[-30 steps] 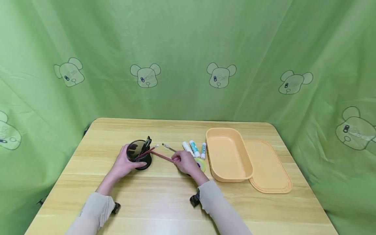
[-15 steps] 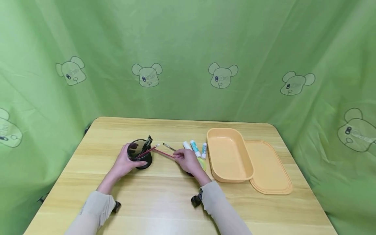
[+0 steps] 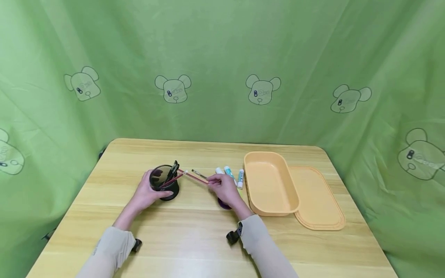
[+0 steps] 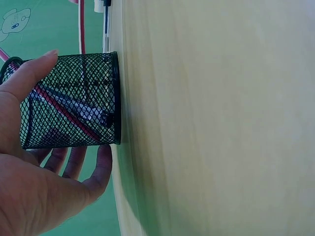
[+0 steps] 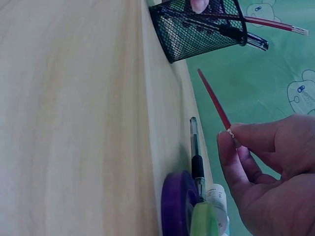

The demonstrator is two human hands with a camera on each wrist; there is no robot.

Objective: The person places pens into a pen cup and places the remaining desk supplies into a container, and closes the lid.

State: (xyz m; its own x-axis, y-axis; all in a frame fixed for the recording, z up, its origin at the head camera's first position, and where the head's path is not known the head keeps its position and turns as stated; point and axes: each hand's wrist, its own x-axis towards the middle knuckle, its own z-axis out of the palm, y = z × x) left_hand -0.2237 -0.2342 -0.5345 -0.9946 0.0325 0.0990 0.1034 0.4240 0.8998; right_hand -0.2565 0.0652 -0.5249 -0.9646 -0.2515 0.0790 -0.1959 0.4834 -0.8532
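My left hand (image 3: 145, 194) grips a black mesh pen holder (image 4: 74, 103) standing on the table, thumb on the near side and fingers round the far side. Inside it lean a red pencil (image 5: 275, 23) with a white eraser end and some black pens (image 3: 172, 172). Between thumb and fingertips, my right hand (image 3: 224, 189) pinches a second red pencil (image 5: 214, 98) near one end. That pencil is lifted off the table, its other end pointing towards the holder, outside it. A clear pen with a black grip (image 5: 197, 152) lies on the table beyond the right hand.
A purple tape roll (image 5: 173, 206) and a green-yellow one (image 5: 204, 220) sit under the right hand. Several glue sticks, one (image 3: 240, 178) fully visible, lie beside an orange box (image 3: 272, 185). Its lid (image 3: 320, 200) lies flat to the right. Green curtain (image 3: 219, 119) hangs behind the table.
My right hand has lifted its pencil off the table and shifted slightly right, and more of the purple tape shows. The left hand keeps its grip on the holder in the same place.
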